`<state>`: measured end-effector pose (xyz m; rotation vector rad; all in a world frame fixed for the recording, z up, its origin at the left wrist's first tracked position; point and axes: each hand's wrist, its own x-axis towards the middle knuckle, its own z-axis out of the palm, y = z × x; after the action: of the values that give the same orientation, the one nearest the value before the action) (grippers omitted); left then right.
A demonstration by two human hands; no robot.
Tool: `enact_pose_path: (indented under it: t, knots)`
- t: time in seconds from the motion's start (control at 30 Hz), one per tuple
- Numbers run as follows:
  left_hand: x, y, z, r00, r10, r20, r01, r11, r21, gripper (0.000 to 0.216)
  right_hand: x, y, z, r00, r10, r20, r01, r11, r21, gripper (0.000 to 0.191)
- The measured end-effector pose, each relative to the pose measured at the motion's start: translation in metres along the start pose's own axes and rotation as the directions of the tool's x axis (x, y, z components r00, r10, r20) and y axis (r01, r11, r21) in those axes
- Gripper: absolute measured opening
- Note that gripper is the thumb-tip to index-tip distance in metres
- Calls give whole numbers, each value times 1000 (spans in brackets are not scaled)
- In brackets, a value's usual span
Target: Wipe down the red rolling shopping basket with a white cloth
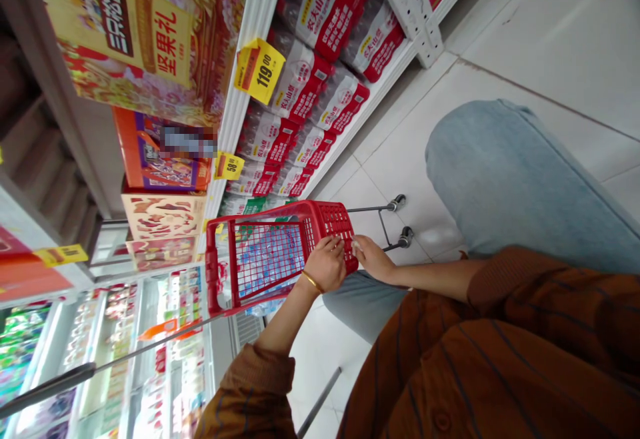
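Observation:
The view is turned on its side. A red plastic shopping cart (269, 220) with mesh walls stands between the shelves and my knees. My left hand (326, 264), with a gold bangle at the wrist, has its fingers curled over the cart's near edge. Close beside it, my right hand (373, 259) grips the same meshed end, fingertips bent against the red plastic. Through the mesh, a bluish clear-wrapped pack (280, 252) is visible, its kind unclear. Dark metal legs with casters (406, 236) extend below the basket.
Red-labelled water bottle packs (300, 79) fill the low shelf, with yellow price tags (260, 71) on its edge. Gift boxes (145, 39) stand above. A thin rod with a dark grip (55, 386) crosses the lower left. Tiled floor (545, 46) lies around my knees.

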<state>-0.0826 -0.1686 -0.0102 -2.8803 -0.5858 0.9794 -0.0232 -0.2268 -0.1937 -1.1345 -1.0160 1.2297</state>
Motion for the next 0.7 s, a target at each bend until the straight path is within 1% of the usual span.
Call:
enact_pose_path:
  t: [0.1, 0.2, 0.33, 0.43, 0.57, 0.7]
  knots:
    - [-2, -3, -3, 1000, 25, -7, -26, 997, -73, 32, 35, 6, -13, 997, 37, -67, -38, 999, -6, 39]
    - [2, -17, -13, 998, 52, -25, -55, 989, -135, 32, 68, 11, -19, 992, 64, -110, -64, 998, 6, 38]
    - [15, -46, -29, 998, 13, -69, -17, 997, -69, 34, 103, 10, -16, 991, 67, -120, -63, 997, 38, 39]
    - [25, -62, -31, 996, -27, -86, 21, 998, -64, 34, 124, 7, -13, 992, 68, -102, -62, 996, 57, 40]
    - [31, -68, -21, 992, -63, -112, 49, 991, -125, 37, 139, 6, -11, 998, 55, -41, -52, 997, 64, 39]
    - [29, -67, -15, 992, -72, -104, 53, 984, -168, 37, 136, 4, -9, 1000, 17, 8, -18, 999, 40, 34]
